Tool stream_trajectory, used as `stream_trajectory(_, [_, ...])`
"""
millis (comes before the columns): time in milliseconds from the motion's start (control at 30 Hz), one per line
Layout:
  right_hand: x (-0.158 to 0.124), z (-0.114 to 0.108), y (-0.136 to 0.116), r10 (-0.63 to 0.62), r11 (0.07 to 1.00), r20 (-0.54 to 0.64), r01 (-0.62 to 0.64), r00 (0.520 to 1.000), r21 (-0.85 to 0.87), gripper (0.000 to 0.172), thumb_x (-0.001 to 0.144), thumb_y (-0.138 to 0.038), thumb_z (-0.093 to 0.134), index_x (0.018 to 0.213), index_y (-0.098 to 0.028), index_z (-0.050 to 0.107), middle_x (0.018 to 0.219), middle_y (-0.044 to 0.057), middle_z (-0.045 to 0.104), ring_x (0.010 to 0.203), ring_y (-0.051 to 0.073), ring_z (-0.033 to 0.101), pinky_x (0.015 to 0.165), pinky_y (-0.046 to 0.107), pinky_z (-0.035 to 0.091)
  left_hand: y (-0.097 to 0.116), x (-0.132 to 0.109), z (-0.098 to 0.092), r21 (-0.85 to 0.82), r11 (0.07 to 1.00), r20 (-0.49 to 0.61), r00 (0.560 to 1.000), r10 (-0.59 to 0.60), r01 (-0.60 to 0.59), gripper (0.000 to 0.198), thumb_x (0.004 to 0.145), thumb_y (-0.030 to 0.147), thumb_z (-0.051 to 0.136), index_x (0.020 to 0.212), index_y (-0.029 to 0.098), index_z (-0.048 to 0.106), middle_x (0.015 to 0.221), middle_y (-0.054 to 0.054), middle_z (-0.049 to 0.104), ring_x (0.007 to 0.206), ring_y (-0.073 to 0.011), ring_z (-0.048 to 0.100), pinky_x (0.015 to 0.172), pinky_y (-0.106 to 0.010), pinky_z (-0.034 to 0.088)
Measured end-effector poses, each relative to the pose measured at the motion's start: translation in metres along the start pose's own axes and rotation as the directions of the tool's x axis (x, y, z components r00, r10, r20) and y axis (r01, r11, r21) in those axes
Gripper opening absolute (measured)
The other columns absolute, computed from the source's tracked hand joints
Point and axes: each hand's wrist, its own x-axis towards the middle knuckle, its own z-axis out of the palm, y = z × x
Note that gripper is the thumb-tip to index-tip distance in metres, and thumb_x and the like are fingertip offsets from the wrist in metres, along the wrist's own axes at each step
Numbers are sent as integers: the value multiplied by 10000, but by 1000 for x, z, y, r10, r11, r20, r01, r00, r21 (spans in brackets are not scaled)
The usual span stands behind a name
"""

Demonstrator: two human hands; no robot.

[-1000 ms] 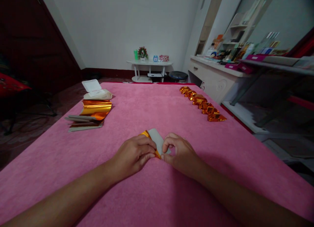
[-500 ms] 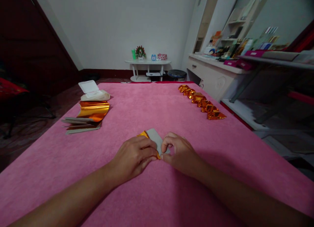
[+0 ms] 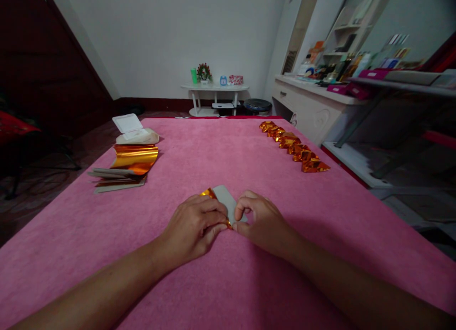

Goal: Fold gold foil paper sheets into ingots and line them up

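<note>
A sheet of gold foil paper [image 3: 223, 199], grey on its back, lies partly folded on the pink cloth in front of me. My left hand [image 3: 199, 220] covers its left side, fingers closed and pressing on the folded gold edge. My right hand [image 3: 258, 220] pinches the near right edge between thumb and curled fingers. The two thumbs are close together at the near corner. Much of the fold is hidden under the left fingers.
A row of folded gold foil pieces [image 3: 294, 147] stands at the right. Left are a stack of foil sheets [image 3: 137, 158] and an open white box [image 3: 127, 123]. Beyond the pink-covered table [image 3: 199, 144] are a small white table [image 3: 213, 88] and a cluttered dresser [image 3: 306, 106].
The view has shifted very slightly. Both hands stay on the foil paper in nearly the same place, with hardly any visible movement of the fold.
</note>
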Motion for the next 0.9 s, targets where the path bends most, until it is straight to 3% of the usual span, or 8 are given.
stream_trajectory(233, [-1,0,0,2,1000,-5,-2,1000,-19,132,617,-77,619,647,-198,575,747,-19,568,723,137,519,688,265,365,3,0,1,-10,999,4,999,-43,43,125,851,219,546,836,224,670,905,1,653,838,-166,563,767,-329,386])
stream_trajectory(500, [-2,1,-1,5,1000,-11,-5,1000,-11,113,626,-99,623,641,-198,571,747,-14,565,727,141,514,701,272,360,7,5,4,-103,979,8,985,-175,175,98,746,113,588,740,197,637,836,5,625,816,-161,546,748,-308,400])
stream_trajectory(900, [-1,-2,2,-25,998,2,25,1000,51,134,632,-81,655,673,-201,611,757,-16,560,737,142,515,714,278,383,3,6,6,-162,969,21,982,-186,187,82,712,101,598,697,179,617,809,-12,589,811,-167,518,750,-312,395])
